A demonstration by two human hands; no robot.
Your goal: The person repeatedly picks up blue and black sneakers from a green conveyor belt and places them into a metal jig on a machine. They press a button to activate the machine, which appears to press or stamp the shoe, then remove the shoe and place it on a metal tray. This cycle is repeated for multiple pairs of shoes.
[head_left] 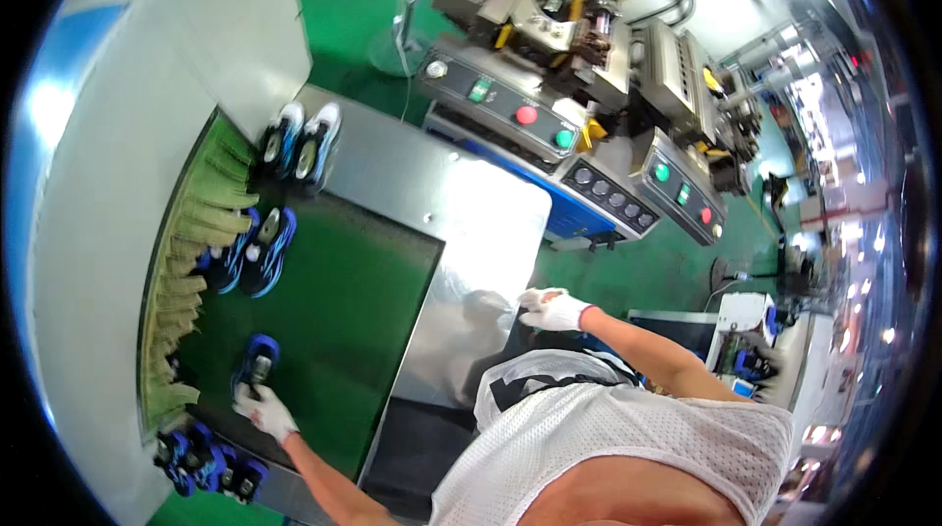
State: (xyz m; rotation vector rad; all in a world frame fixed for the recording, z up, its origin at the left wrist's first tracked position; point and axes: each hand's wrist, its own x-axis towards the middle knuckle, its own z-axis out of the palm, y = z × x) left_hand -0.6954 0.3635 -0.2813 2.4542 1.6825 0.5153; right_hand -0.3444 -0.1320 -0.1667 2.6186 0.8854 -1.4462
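Note:
My left hand (267, 412), in a white glove, grips the near end of a dark shoe with a blue edge (259, 361) on the green conveyor belt (353, 310). Farther along the belt lies a pair of black and blue shoes (257, 251), close to the fringed strip curtain. My right hand (554, 310), gloved in white as well, is held out beside the metal edge of the conveyor frame (481, 232). Its fingers are loosely bent and a little apart, and I see nothing in them.
Another pair of shoes (300, 145) stands on the metal ledge at the belt's far end. Several blue and black shoes (206, 459) sit at the lower left. A green strip curtain (201, 241) hangs from the grey machine housing (108, 212). Ahead is a machine with a button panel (500, 99).

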